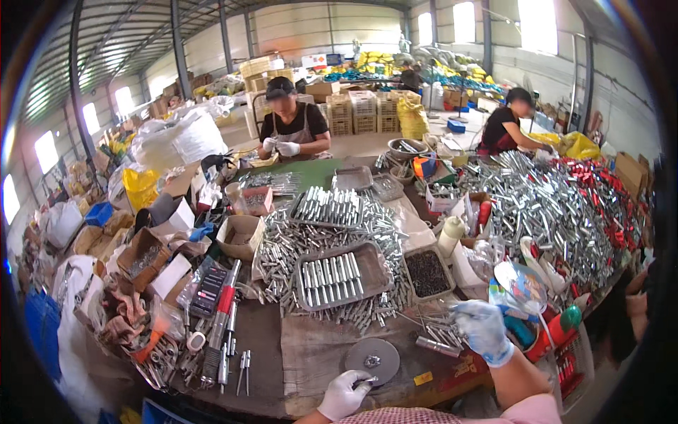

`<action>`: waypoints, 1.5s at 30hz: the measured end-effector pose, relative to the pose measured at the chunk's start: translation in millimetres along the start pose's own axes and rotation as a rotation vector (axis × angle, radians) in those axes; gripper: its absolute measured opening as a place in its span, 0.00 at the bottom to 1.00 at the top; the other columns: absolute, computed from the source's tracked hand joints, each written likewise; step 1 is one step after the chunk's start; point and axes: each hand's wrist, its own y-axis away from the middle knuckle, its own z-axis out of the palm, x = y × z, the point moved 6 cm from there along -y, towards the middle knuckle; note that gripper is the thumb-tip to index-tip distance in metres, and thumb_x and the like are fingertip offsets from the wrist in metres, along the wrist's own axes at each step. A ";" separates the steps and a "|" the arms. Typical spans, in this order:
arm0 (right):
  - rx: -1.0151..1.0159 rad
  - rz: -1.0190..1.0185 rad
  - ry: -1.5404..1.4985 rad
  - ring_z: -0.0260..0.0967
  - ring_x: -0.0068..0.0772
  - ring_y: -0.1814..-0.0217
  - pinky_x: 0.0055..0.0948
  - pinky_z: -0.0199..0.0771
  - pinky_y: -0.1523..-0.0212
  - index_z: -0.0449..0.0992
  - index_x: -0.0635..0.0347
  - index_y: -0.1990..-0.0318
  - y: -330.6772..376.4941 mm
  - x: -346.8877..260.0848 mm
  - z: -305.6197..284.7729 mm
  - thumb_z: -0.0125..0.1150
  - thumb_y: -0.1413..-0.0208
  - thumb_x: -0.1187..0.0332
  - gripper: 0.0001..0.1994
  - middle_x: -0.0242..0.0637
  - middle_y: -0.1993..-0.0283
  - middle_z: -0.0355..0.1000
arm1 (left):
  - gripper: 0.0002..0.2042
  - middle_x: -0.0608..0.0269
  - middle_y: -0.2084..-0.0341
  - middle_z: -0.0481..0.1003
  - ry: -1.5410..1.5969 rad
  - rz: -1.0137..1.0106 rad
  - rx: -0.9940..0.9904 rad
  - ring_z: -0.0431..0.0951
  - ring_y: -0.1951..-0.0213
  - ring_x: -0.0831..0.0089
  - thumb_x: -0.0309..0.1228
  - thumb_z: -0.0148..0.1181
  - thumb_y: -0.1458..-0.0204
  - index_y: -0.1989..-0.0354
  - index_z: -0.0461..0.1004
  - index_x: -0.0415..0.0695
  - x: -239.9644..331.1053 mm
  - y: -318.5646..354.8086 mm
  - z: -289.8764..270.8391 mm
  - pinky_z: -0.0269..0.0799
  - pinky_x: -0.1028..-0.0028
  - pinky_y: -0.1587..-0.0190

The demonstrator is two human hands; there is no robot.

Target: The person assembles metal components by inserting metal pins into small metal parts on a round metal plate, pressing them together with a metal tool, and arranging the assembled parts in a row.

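My left hand (344,393), in a white glove, pinches a small metal part (370,381) at the near edge of a round grey disc (382,355). On that disc lies a little heap of small shiny pieces (371,361). My right hand (484,332), gloved in white with bluish stains, hovers to the right over loose metal pins and tubes (443,331). Its fingers are curled, and what they hold, if anything, I cannot make out. Below it a thicker metal cylinder (438,346) rests on the bench.
A metal tray (385,272) with a row of metal tubes sits ahead on piled tubes. Beside it stands a tray of small dark parts (428,272). A squeeze bottle (450,235), a phone (208,288) and a large heap of tubes (544,212) surround the workspace. Two people work across the bench.
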 end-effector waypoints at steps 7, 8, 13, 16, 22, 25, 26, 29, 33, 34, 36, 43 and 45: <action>-0.269 0.059 -0.016 0.74 0.36 0.69 0.28 0.74 0.67 0.83 0.59 0.57 28.2 -26.2 78.7 0.65 0.50 0.75 0.11 0.40 0.69 0.74 | 0.06 0.54 0.68 0.78 -0.165 0.327 0.108 0.79 0.63 0.64 0.20 0.63 0.51 0.64 0.79 0.39 17.2 -6.5 -17.6 0.75 0.69 0.60; -0.335 0.057 -0.022 0.73 0.37 0.70 0.30 0.74 0.67 0.83 0.57 0.58 45.3 -21.4 94.5 0.65 0.50 0.75 0.11 0.38 0.70 0.73 | 0.06 0.54 0.68 0.78 -0.132 0.255 0.130 0.79 0.64 0.64 0.20 0.64 0.52 0.64 0.79 0.38 18.2 -4.3 -18.8 0.74 0.69 0.61; -0.360 0.058 -0.036 0.73 0.42 0.72 0.35 0.73 0.71 0.84 0.54 0.61 66.5 -11.9 121.9 0.65 0.52 0.74 0.10 0.37 0.73 0.72 | 0.07 0.55 0.68 0.78 -0.042 0.117 0.077 0.79 0.63 0.64 0.18 0.63 0.52 0.64 0.79 0.36 31.2 -10.1 -20.4 0.73 0.71 0.58; -0.420 0.111 -0.023 0.74 0.42 0.71 0.35 0.74 0.71 0.83 0.55 0.63 68.8 -14.1 129.3 0.65 0.52 0.74 0.08 0.37 0.72 0.73 | 0.08 0.54 0.68 0.78 -0.057 0.169 0.045 0.80 0.64 0.62 0.17 0.63 0.54 0.64 0.78 0.36 29.9 -10.7 -16.0 0.74 0.69 0.59; -0.427 0.088 -0.032 0.73 0.41 0.74 0.34 0.73 0.73 0.83 0.56 0.63 69.1 -20.7 126.3 0.66 0.54 0.76 0.10 0.37 0.73 0.73 | 0.10 0.53 0.68 0.78 -0.064 0.248 -0.006 0.80 0.64 0.59 0.17 0.63 0.57 0.64 0.78 0.37 39.2 -6.8 -9.5 0.75 0.68 0.62; -0.412 0.071 -0.048 0.72 0.41 0.76 0.33 0.71 0.74 0.83 0.57 0.62 64.0 -19.2 124.4 0.66 0.56 0.78 0.11 0.37 0.74 0.72 | 0.09 0.53 0.68 0.78 -0.089 0.255 0.041 0.80 0.65 0.59 0.17 0.64 0.57 0.65 0.77 0.37 37.8 -5.3 -12.5 0.75 0.67 0.62; -0.424 0.042 -0.032 0.72 0.41 0.75 0.33 0.71 0.74 0.83 0.58 0.62 62.3 -23.4 125.4 0.66 0.56 0.78 0.11 0.37 0.74 0.72 | 0.09 0.53 0.68 0.78 -0.086 0.248 0.041 0.80 0.65 0.59 0.17 0.64 0.57 0.65 0.77 0.37 36.4 -5.7 -12.2 0.75 0.67 0.62; -0.445 0.009 -0.014 0.71 0.41 0.76 0.34 0.71 0.75 0.83 0.57 0.62 60.5 -25.1 128.3 0.66 0.56 0.78 0.11 0.36 0.75 0.71 | 0.09 0.53 0.68 0.77 -0.130 0.306 0.058 0.80 0.66 0.58 0.17 0.64 0.57 0.66 0.77 0.38 36.3 -9.2 -12.2 0.75 0.66 0.63; -0.454 -0.096 0.109 0.70 0.39 0.76 0.34 0.69 0.77 0.83 0.56 0.61 57.5 -30.4 129.4 0.65 0.56 0.76 0.11 0.34 0.75 0.70 | 0.09 0.53 0.69 0.77 -0.141 0.353 0.073 0.79 0.67 0.57 0.17 0.65 0.58 0.66 0.76 0.38 35.6 -11.7 -12.9 0.75 0.65 0.64; -0.456 -0.095 0.110 0.70 0.39 0.76 0.34 0.69 0.77 0.83 0.56 0.61 58.8 -30.2 129.6 0.65 0.56 0.76 0.11 0.34 0.75 0.70 | 0.10 0.53 0.69 0.77 -0.144 0.361 0.073 0.79 0.67 0.57 0.17 0.65 0.58 0.66 0.76 0.39 35.8 -11.8 -12.6 0.75 0.65 0.65; -0.529 -0.177 0.297 0.71 0.35 0.74 0.35 0.69 0.77 0.81 0.52 0.61 64.6 -28.8 133.7 0.65 0.51 0.69 0.09 0.31 0.72 0.71 | 0.10 0.53 0.69 0.77 -0.169 0.361 0.051 0.79 0.67 0.56 0.17 0.65 0.58 0.67 0.76 0.39 38.2 -12.9 -11.7 0.75 0.65 0.65; -0.557 -0.228 0.330 0.73 0.35 0.69 0.35 0.72 0.70 0.81 0.52 0.57 67.4 -22.6 139.3 0.64 0.49 0.65 0.11 0.32 0.67 0.73 | 0.09 0.53 0.70 0.77 -0.227 0.366 0.054 0.79 0.67 0.54 0.18 0.66 0.59 0.67 0.76 0.39 33.2 -16.2 -9.5 0.74 0.63 0.65; -0.508 -0.160 0.070 0.76 0.40 0.63 0.33 0.76 0.64 0.81 0.55 0.55 54.4 -8.2 140.0 0.68 0.51 0.66 0.15 0.37 0.63 0.76 | 0.09 0.53 0.71 0.77 -0.223 0.348 0.082 0.79 0.67 0.54 0.18 0.65 0.59 0.68 0.76 0.38 28.7 -15.8 -9.0 0.74 0.63 0.65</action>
